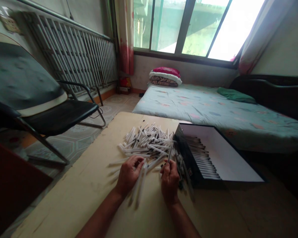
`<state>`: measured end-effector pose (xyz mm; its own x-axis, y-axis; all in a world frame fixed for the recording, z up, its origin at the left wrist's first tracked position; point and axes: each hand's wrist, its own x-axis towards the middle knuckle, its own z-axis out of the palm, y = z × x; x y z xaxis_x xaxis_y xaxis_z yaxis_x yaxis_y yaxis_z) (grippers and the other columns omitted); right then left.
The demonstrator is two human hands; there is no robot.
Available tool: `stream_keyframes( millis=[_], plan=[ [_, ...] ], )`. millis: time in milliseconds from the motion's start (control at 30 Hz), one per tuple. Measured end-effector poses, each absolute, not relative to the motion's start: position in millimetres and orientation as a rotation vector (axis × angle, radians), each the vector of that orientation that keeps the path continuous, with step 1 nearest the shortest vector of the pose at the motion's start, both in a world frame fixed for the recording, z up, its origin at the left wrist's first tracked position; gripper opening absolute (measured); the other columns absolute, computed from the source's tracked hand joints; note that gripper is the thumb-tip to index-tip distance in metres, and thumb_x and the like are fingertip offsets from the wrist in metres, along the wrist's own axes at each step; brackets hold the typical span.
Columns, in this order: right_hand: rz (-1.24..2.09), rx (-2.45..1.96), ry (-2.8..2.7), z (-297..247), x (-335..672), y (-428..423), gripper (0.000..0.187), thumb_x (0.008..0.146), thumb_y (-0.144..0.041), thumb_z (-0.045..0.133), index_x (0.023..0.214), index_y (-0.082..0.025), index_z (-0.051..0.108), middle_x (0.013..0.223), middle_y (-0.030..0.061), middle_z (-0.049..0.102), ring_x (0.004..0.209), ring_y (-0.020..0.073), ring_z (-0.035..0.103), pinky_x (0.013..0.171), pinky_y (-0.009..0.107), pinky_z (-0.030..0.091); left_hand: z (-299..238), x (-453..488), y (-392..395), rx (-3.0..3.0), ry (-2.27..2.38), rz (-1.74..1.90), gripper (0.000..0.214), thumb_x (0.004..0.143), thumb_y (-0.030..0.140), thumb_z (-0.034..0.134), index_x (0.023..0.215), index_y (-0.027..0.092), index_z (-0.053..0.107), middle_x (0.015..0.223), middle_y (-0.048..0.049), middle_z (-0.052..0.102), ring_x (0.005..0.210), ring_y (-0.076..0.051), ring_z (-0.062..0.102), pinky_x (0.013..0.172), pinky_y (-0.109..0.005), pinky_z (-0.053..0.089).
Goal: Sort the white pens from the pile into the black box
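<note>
A loose pile of white pen barrels [151, 142], mixed with small black pieces, lies on the table in the head view. At the pile's near edge, my left hand [129, 174] is closed with thumb and fingertips together; whatever they hold, if anything, is hidden. White barrels lie beside and under that hand. My right hand [170, 180] is closed around a slim pen [170, 152], which points up and away from me. Just right of it stands an open dark box [228, 148] with a white inside, where several dark-tipped pens [205, 162] lie side by side. More pens rest against the box's left side.
The pale yellow table [72, 198] has a worn left edge. Beyond it is a bed [186, 102] with folded bedding [165, 76]. A black chair [59, 115] stands at the left, before a metal rail frame [74, 49] leaning on the wall.
</note>
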<state>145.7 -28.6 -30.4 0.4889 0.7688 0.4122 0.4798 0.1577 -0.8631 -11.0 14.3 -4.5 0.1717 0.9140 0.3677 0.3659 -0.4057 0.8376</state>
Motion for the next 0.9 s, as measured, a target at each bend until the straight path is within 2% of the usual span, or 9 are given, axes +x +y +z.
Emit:
stream_keyframes(
  millis=[133, 233, 333, 433, 533, 767, 833, 900],
  plan=[
    [0.317, -1.473, -1.096, -35, 151, -25, 0.03, 0.093, -0.035, 0.034, 0.1, -0.013, 0.055, 0.059, -0.0025, 0.051, 0.052, 0.0141, 0.052, 0.054, 0.024, 0.04, -3, -2, 11, 2.23, 1.286, 0.909, 0.012, 0.08, 0.017, 0.054, 0.083, 0.019, 0.066, 0.084, -0.0071, 0.062, 0.083, -0.022, 0.057, 0.078, -0.035, 0.045],
    [0.353, -1.47, -1.094, -37, 151, -25, 0.031, 0.092, -0.036, 0.035, 0.101, -0.013, 0.055, 0.06, -0.0022, 0.053, 0.052, 0.014, 0.052, 0.054, 0.024, 0.041, -1, 8, 7, 2.41, 1.353, 0.727, 0.013, 0.076, 0.017, 0.059, 0.088, 0.018, 0.064, 0.09, -0.0076, 0.059, 0.089, -0.024, 0.054, 0.081, -0.038, 0.043],
    [0.38, -1.459, -1.07, -36, 150, -25, 0.032, 0.092, -0.036, 0.035, 0.102, -0.013, 0.055, 0.059, -0.0024, 0.052, 0.051, 0.0138, 0.05, 0.052, 0.024, 0.04, 2, 19, 3, 2.56, 1.368, 0.645, 0.015, 0.078, 0.017, 0.058, 0.092, 0.018, 0.062, 0.094, -0.0076, 0.058, 0.09, -0.024, 0.051, 0.079, -0.037, 0.042],
    [0.371, -1.443, -1.05, -35, 150, -25, 0.031, 0.092, -0.036, 0.036, 0.102, -0.014, 0.055, 0.064, -0.0007, 0.055, 0.05, 0.0132, 0.05, 0.051, 0.024, 0.04, 3, 32, 2, 2.669, 1.301, 0.578, 0.01, 0.082, 0.017, 0.053, 0.086, 0.019, 0.062, 0.092, -0.0072, 0.057, 0.088, -0.023, 0.051, 0.076, -0.035, 0.042],
    [0.335, -1.451, -1.056, -35, 150, -25, 0.031, 0.091, -0.036, 0.037, 0.1, -0.014, 0.056, 0.067, 0.0008, 0.058, 0.051, 0.0132, 0.05, 0.051, 0.024, 0.04, -1, 46, 4, 2.72, 1.288, 0.525, 0.015, 0.084, 0.013, 0.048, 0.081, 0.017, 0.063, 0.087, -0.008, 0.058, 0.085, -0.023, 0.052, 0.074, -0.036, 0.041],
    [0.356, -1.477, -1.072, -33, 150, -27, 0.03, 0.093, -0.036, 0.033, 0.098, -0.015, 0.054, 0.064, -0.001, 0.055, 0.053, 0.0138, 0.051, 0.054, 0.024, 0.041, -4, 50, 14, 2.548, 1.272, 0.738, 0.013, 0.081, 0.011, 0.05, 0.082, 0.017, 0.061, 0.088, -0.0086, 0.061, 0.086, -0.024, 0.054, 0.076, -0.037, 0.042],
    [0.359, -1.474, -1.096, -31, 149, -29, 0.028, 0.093, -0.034, 0.032, 0.094, -0.016, 0.054, 0.061, -0.0022, 0.052, 0.051, 0.0132, 0.05, 0.052, 0.023, 0.04, 1, 42, 17, 2.258, 1.256, 0.999, 0.01, 0.078, 0.012, 0.054, 0.082, 0.018, 0.06, 0.086, -0.007, 0.062, 0.086, -0.023, 0.055, 0.077, -0.036, 0.043],
    [0.317, -1.473, -1.167, -28, 147, -31, 0.027, 0.093, -0.032, 0.032, 0.09, -0.017, 0.054, 0.063, -0.0012, 0.054, 0.052, 0.0134, 0.051, 0.053, 0.023, 0.041, 6, 29, 21, 1.843, 1.225, 1.181, 0.003, 0.077, 0.02, 0.059, 0.079, 0.019, 0.061, 0.075, -0.0038, 0.062, 0.072, -0.019, 0.057, 0.069, -0.032, 0.045]
  ],
)
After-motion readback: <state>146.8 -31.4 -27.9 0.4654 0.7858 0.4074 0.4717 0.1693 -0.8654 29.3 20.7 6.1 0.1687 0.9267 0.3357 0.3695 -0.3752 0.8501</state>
